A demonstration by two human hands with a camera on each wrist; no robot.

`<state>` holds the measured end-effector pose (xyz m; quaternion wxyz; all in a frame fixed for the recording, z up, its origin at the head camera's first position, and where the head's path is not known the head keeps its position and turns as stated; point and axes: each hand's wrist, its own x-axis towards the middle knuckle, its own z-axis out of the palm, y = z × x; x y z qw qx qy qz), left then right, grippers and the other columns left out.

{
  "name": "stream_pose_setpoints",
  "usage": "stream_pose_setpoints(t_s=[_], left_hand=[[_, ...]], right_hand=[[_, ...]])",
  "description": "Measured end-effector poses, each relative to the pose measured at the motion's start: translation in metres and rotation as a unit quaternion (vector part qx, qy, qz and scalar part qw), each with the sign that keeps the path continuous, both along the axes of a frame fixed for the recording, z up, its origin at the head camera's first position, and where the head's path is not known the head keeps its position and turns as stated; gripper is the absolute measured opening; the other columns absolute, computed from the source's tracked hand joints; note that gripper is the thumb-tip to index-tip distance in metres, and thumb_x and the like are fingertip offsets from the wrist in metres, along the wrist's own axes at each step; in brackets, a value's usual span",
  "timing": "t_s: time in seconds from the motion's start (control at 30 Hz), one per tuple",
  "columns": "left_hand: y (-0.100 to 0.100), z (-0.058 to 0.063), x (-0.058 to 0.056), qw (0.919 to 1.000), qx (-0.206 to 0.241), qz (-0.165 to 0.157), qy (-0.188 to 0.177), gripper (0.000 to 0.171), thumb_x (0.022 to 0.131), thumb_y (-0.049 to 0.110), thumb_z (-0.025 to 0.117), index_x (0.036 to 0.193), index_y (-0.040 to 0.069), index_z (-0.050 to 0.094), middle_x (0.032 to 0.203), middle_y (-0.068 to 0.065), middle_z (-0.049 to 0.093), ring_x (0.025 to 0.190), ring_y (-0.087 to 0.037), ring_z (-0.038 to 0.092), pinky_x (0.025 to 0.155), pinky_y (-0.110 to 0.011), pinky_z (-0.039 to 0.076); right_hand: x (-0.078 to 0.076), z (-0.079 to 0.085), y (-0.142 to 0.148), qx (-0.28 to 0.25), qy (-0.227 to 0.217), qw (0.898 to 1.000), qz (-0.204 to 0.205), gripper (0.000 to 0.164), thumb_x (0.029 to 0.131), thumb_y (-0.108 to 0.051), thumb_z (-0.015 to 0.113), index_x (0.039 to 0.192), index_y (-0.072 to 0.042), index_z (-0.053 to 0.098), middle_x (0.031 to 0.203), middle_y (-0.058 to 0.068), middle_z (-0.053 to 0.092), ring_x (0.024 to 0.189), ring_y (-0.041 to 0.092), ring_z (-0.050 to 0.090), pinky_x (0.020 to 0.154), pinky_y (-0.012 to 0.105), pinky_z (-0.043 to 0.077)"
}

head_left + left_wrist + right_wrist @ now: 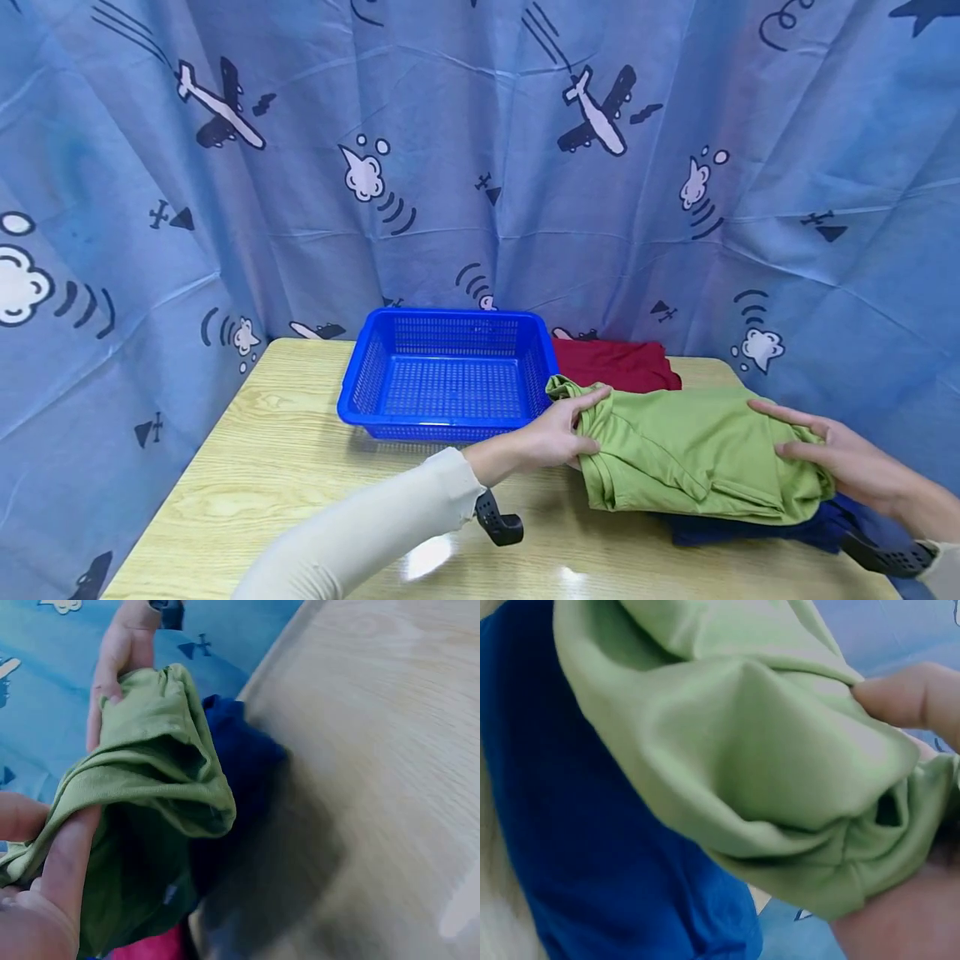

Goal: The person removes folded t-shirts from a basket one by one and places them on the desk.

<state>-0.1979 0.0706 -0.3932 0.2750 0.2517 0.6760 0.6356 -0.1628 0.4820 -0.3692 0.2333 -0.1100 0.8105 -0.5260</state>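
A folded green garment [682,450] is held up between both hands, above the right part of the table. My left hand [558,429] grips its left end; in the left wrist view the thumb and fingers pinch the cloth's layered edge [127,787]. On the opposite end, my right hand [855,458] holds the cloth, with thumb and finger on top and the rest hidden beneath. Under the green garment lies a dark blue cloth [750,533], mostly covered from the head view and plainer in the right wrist view [607,817]. Behind it is a folded red cloth [615,365].
A blue plastic basket [450,433] with mesh walls stands at the back middle of the wooden table [300,467], left of the red cloth. A blue curtain [450,167] printed with airplanes hangs right behind the table and along its sides.
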Motion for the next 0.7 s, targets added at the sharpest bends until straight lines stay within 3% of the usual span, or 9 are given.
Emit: stream_pose_setpoints(t_s=[0.07,0.17,0.27,0.3,0.4,0.47,0.57,0.67,0.7], left_hand=[[0.002,-0.007,0.003,0.9999,-0.01,-0.006,-0.001,0.086,0.091,-0.013,0.058,0.161,0.025,0.027,0.124,-0.011,0.067,0.084,-0.013,0.069,0.068,-0.037,0.063],[0.003,-0.018,0.008,0.9995,-0.026,-0.011,-0.012,0.086,0.09,-0.014,0.059,0.161,0.024,0.029,0.121,-0.009,0.067,0.076,-0.009,0.063,0.062,-0.035,0.061],[0.003,-0.028,0.012,0.999,-0.04,-0.01,-0.017,0.085,0.089,-0.014,0.06,0.16,0.024,0.032,0.131,-0.006,0.061,0.069,-0.008,0.059,0.058,-0.035,0.06],[0.002,-0.031,0.014,0.9988,-0.041,-0.012,-0.021,0.085,0.089,-0.014,0.06,0.16,0.023,0.032,0.135,-0.008,0.06,0.067,-0.008,0.06,0.058,-0.035,0.06],[-0.003,-0.039,0.017,0.9983,-0.041,-0.016,-0.038,0.083,0.089,-0.014,0.059,0.16,0.021,0.033,0.143,-0.012,0.056,0.061,-0.01,0.062,0.059,-0.034,0.061],[-0.007,-0.043,0.02,0.9977,-0.035,-0.019,-0.055,0.083,0.089,-0.015,0.058,0.16,0.02,0.033,0.14,-0.016,0.059,0.059,-0.011,0.064,0.059,-0.033,0.061],[-0.015,-0.049,0.022,0.9969,-0.026,-0.019,-0.072,0.082,0.089,-0.015,0.057,0.16,0.018,0.033,0.131,-0.015,0.064,0.062,-0.013,0.067,0.059,-0.031,0.061],[-0.024,-0.054,0.026,0.9964,-0.016,-0.012,-0.082,0.082,0.089,-0.015,0.055,0.16,0.017,0.03,0.117,-0.015,0.069,0.074,-0.023,0.073,0.06,-0.033,0.062],[-0.027,-0.057,0.028,0.9963,-0.013,-0.008,-0.085,0.083,0.089,-0.016,0.054,0.161,0.017,0.028,0.114,-0.015,0.069,0.078,-0.027,0.074,0.06,-0.033,0.062]], right_hand=[[0.001,-0.002,0.003,-0.025,-0.026,0.999,0.021,0.066,0.108,-0.005,0.039,0.144,-0.06,0.037,0.062,0.003,0.023,0.049,0.028,0.023,0.051,0.046,0.035],[0.004,-0.008,0.005,-0.059,-0.046,0.996,0.057,0.067,0.107,-0.001,0.035,0.149,-0.054,0.037,0.066,0.004,0.03,0.056,0.034,0.019,0.054,0.048,0.034],[0.006,-0.014,0.005,-0.055,-0.024,0.995,0.075,0.065,0.107,0.001,0.035,0.158,-0.039,0.031,0.102,-0.02,0.057,0.059,0.024,0.035,0.061,0.035,0.043],[0.007,-0.017,0.005,-0.051,-0.019,0.996,0.075,0.064,0.107,0.001,0.036,0.16,-0.034,0.029,0.118,-0.03,0.053,0.063,0.017,0.043,0.066,0.03,0.046],[0.01,-0.023,0.002,-0.03,-0.013,0.997,0.065,0.062,0.106,0.0,0.038,0.163,-0.021,0.023,0.136,-0.043,0.039,0.079,-0.001,0.052,0.075,0.021,0.045],[0.013,-0.026,0.0,-0.014,-0.021,0.998,0.053,0.062,0.106,-0.003,0.04,0.163,-0.017,0.021,0.137,-0.046,0.037,0.093,-0.014,0.052,0.079,0.018,0.044],[0.018,-0.028,-0.003,0.013,-0.018,0.999,0.036,0.062,0.106,-0.006,0.044,0.163,-0.011,0.019,0.136,-0.05,0.032,0.112,-0.031,0.034,0.083,0.013,0.04],[0.021,-0.029,-0.009,0.029,-0.018,0.999,0.029,0.063,0.106,-0.008,0.044,0.163,-0.01,0.017,0.136,-0.051,0.028,0.116,-0.035,0.026,0.086,0.014,0.042],[0.022,-0.029,-0.012,0.037,-0.015,0.999,0.03,0.063,0.107,-0.009,0.044,0.163,-0.011,0.017,0.136,-0.051,0.027,0.115,-0.036,0.025,0.092,0.02,0.044]])
